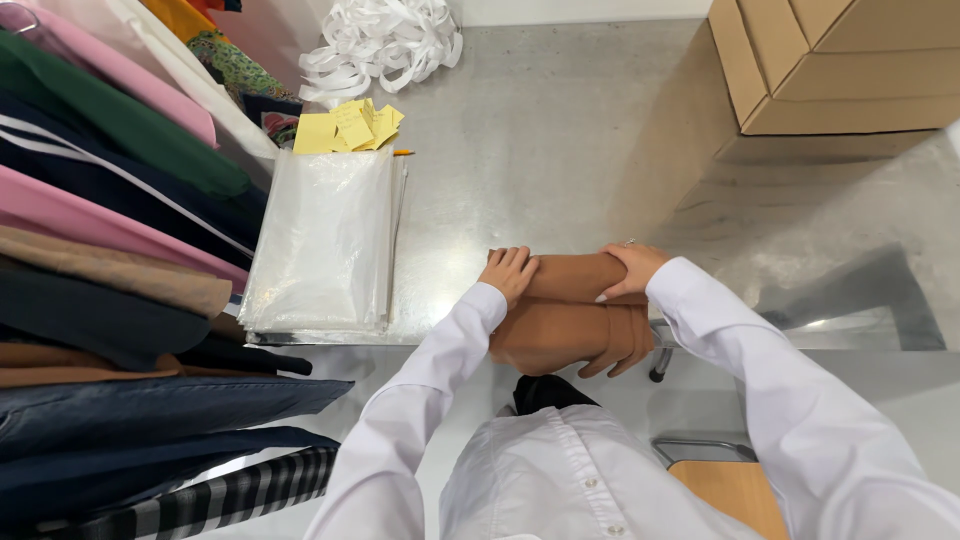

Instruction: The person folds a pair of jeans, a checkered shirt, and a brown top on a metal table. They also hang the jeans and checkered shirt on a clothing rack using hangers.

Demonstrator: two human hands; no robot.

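Observation:
A tan-brown garment lies rolled and folded at the near edge of the metal table. My left hand presses on the left end of its upper roll, fingers curled over the fabric. My right hand grips the right end of the same roll, with a ring on one finger. Both arms wear white sleeves. The lower part of the garment hangs over the table edge toward my body.
A stack of clear plastic bags lies left of the garment. Yellow paper notes and a heap of white strips sit behind it. Folded clothes in many colours fill the left. Cardboard boxes stand at the far right.

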